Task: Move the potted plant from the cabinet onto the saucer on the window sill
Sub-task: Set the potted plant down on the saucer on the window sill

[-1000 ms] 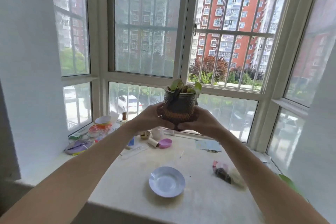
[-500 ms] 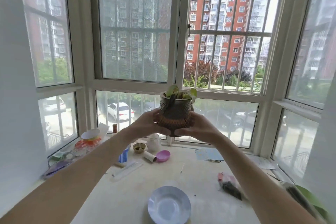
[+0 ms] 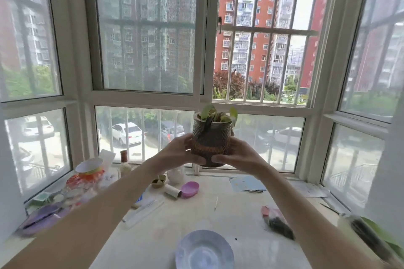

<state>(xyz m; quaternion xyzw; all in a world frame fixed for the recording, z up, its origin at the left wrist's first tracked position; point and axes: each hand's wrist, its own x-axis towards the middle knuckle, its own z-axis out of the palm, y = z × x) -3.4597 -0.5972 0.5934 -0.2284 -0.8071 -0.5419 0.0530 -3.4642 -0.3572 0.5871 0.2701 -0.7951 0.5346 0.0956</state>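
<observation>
I hold a small potted plant in the air in front of the window, well above the sill. The pot is dark and textured with a brownish lower half, and a few pale green leaves stick out of its top. My left hand grips its left side and my right hand its right side, fingers wrapped under the base. A round pale blue-white saucer lies with nothing on it on the window sill, near the front edge, below and nearer to me than the pot.
Clutter lines the sill's back and left: a bottle, a pink lid, a paper roll, a small bowl, a white jar, papers. A dark bag and another plant lie at the right.
The view has moved closer to the sill and tilted up; the saucer now sits at the bottom edge of view. The pot stays held between both hands at about the same height.
</observation>
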